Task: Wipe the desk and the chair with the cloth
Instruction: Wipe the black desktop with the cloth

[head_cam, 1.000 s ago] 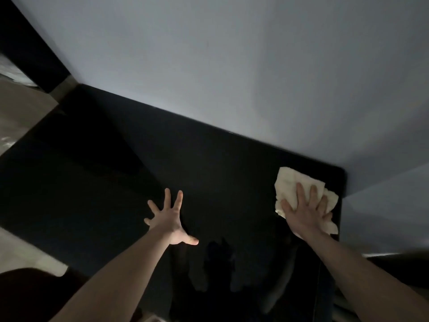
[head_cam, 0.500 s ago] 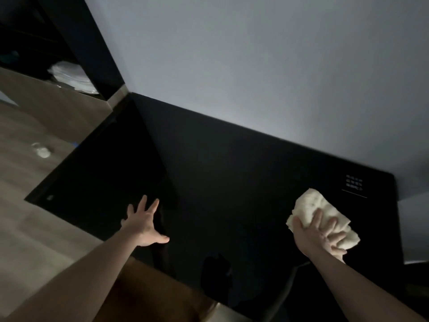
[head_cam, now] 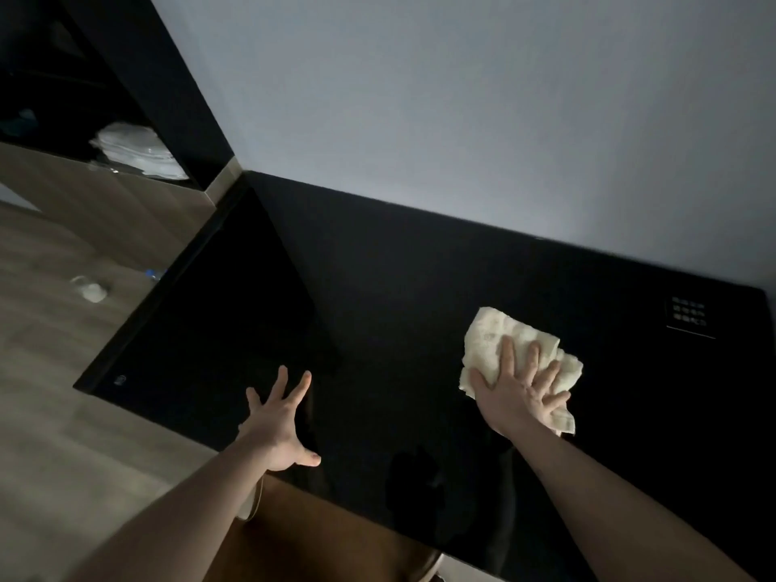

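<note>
A glossy black desk (head_cam: 399,296) stretches along a pale wall. On its right half lies a crumpled cream cloth (head_cam: 489,338). My right hand (head_cam: 518,392) presses flat on the cloth with its fingers spread and straight. My left hand (head_cam: 281,422) rests on the desk near its front edge, fingers splayed, holding nothing. Below the front edge, between my arms, shows the brown top of a chair (head_cam: 327,539).
A small socket panel (head_cam: 688,315) sits flush in the desk at the far right. Wood floor (head_cam: 50,413) lies to the left, with a small white object (head_cam: 92,289) on it. A dark shelf unit (head_cam: 75,98) at upper left holds folded white things (head_cam: 134,151).
My right hand has slid the cloth leftwards, away from the desk's right end. The view has swung left, bringing in the floor, the shelf unit and the socket panel.
</note>
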`<state>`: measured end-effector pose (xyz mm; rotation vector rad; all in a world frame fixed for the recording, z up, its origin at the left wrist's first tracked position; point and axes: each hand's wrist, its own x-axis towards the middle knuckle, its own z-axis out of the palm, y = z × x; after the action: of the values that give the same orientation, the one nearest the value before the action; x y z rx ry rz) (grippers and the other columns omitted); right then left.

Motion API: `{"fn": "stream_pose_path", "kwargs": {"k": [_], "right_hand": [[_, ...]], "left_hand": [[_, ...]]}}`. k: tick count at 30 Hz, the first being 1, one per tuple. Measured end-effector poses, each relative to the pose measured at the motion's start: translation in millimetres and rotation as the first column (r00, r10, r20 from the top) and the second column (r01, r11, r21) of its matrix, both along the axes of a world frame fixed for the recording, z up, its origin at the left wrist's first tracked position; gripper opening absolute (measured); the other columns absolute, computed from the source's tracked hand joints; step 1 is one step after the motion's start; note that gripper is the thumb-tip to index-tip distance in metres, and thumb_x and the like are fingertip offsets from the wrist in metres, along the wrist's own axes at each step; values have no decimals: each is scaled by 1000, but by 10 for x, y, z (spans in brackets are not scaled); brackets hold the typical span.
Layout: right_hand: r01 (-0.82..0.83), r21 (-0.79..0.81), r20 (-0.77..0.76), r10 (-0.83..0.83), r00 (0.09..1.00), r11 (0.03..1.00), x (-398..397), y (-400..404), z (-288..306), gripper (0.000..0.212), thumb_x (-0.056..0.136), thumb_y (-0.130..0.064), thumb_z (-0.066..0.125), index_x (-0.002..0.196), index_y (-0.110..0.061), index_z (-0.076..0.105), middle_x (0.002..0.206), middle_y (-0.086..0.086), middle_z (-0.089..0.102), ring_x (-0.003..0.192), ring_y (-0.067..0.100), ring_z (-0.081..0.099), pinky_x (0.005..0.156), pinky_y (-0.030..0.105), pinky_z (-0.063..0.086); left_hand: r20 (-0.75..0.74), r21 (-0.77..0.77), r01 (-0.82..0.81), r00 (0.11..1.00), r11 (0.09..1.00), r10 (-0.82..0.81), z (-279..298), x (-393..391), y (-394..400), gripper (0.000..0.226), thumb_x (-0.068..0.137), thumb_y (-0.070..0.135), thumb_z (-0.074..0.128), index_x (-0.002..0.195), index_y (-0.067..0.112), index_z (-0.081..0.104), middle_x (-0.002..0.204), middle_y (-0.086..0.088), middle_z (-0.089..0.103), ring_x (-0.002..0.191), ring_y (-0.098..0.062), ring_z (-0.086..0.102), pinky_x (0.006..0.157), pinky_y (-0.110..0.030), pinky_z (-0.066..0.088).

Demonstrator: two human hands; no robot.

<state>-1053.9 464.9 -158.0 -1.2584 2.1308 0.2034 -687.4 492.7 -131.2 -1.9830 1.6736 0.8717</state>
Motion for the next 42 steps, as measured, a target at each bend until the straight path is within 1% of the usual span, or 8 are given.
{"fn": "stream_pose_path", "kwargs": {"k": [5,9,14,19,26,31,37,42], "right_hand": [[-35,-56,22,36,999,998,-188,130,13,90,94,-81,29,163,-48,-19,168,-6,-41,154,34,-39,122,68,-18],[89,-25,3,-89,996,996,-269,115,103,89,93,-82,25,162,-48,-20,168,-7,-40,155,34,-38,124,70,-12],[287,-12,-64,-287,956,958,-187,-69,95,86,95,-79,24,165,-47,-14,172,-5,-34,157,37,-32,124,73,-7],[424,62,-122,-415,902,903,592,-447,47,89,95,-79,23,165,-43,-18,174,5,-29,155,49,-29,120,80,1],[283,21,-68,-281,957,959,2251,-830,46,83,99,-70,22,164,-42,-20,174,6,-28,157,48,-27,121,78,-2],[166,-8,-16,-166,986,986,2540,-629,69,85,96,-77,21,164,-45,-20,172,1,-32,157,40,-32,124,73,-8],[176,-40,-12,-176,984,984,2587,-501,68,87,97,-80,24,164,-45,-19,172,1,-34,155,41,-34,121,75,-12],[193,-32,-1,-193,981,981,2572,-471,40,88,97,-79,25,164,-45,-20,172,2,-34,155,42,-34,121,76,-10]], "left_hand": [[28,13,13,1000,1000,-13,8,-56,-86,149,67,50,96,159,53,-22,168,9,-36,156,-53,-19,119,-70,33],[49,14,181,982,983,-181,76,188,-254,137,75,52,90,161,53,-17,170,10,-33,158,-50,-11,124,-71,19],[141,-34,177,975,984,-170,214,1108,-781,132,76,57,87,165,46,-10,175,5,-21,161,-45,-3,127,-68,16],[196,-21,161,968,987,-154,196,2229,-1257,142,67,74,84,164,45,-16,171,3,-32,160,-46,-12,127,-66,16],[53,-61,129,991,990,-126,86,2548,-1433,141,69,66,89,165,46,-13,174,6,-22,160,-48,-8,120,-60,37],[52,-38,105,993,994,-103,76,2575,-1537,141,72,56,91,165,44,-14,174,3,-23,158,-53,-6,115,-58,44],[104,-6,131,986,991,-129,63,2543,-1606,147,66,62,92,163,45,-18,174,1,-25,157,-55,2,125,-69,19],[88,-11,166,982,986,-164,25,2604,-1626,149,63,68,90,163,47,-19,173,3,-27,157,-55,-3,126,-70,12]]}}
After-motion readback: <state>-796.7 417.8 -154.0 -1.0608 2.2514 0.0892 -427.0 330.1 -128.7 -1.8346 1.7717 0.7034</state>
